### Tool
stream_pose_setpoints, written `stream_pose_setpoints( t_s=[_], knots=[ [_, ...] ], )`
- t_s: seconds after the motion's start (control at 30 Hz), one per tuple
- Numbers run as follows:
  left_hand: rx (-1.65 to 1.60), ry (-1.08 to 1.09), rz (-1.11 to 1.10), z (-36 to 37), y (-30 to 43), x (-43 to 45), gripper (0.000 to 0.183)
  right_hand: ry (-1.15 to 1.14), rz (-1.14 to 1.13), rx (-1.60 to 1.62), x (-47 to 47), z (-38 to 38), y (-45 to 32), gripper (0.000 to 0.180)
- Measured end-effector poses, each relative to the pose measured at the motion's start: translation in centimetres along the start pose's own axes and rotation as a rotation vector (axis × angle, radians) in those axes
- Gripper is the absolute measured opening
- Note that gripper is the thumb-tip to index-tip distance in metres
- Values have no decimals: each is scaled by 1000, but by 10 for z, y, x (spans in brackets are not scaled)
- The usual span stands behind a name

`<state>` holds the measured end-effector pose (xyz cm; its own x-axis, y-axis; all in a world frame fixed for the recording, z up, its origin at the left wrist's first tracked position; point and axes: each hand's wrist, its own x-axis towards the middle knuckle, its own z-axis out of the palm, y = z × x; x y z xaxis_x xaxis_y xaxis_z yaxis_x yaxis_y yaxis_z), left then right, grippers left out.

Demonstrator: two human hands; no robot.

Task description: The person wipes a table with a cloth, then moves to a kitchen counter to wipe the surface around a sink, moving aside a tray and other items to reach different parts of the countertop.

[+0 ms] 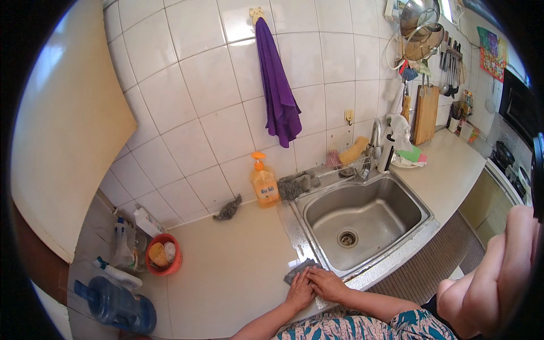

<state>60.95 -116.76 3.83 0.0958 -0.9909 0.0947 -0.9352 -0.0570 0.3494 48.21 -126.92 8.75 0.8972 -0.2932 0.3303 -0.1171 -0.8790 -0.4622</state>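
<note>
A damp grey cloth point(300, 268) lies bunched on the beige countertop point(225, 263), at the front left corner of the stainless steel sink point(374, 212). My left hand point(301, 292) rests on it with the fingers stretched over its near side. Close beside it, my right hand point(328, 285) has its fingertips at the cloth's right edge, touching the left hand. Both hands press down next to the sink's rim. Wet patches shine on the counter along the sink's left edge. The basin holds no dishes, and its drain point(347, 238) is visible.
An orange soap pump bottle point(266, 187) and a dark grey scrubber point(228, 208) stand by the wall. A red bucket point(174, 263) and blue water jug point(121, 304) are left. A purple towel point(278, 93) hangs above. Another person's bare limb point(488, 280) is at right.
</note>
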Motion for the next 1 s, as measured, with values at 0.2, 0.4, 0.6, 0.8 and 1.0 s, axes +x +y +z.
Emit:
stream_pose_setpoints(
  t_s=[0.2, 0.4, 0.6, 0.8, 1.0],
  knots=[
    [-54, 67, 13, 3, 1, 3, 58, -63, 93, 56, 2, -3, 1, 41],
    [-44, 12, -15, -6, 4, 3, 58, -31, 102, 52, 3, 2, 1, 43],
    [-89, -7, -42, -6, 6, -3, 59, -25, 104, 59, 2, 1, -1, 43],
    [-66, -7, -52, -9, 7, 4, 61, -44, 95, 97, 15, -3, 8, 42],
    [-79, 9, -25, -10, 14, -3, 57, -62, 142, -3, 4, -6, -3, 45]
  ],
)
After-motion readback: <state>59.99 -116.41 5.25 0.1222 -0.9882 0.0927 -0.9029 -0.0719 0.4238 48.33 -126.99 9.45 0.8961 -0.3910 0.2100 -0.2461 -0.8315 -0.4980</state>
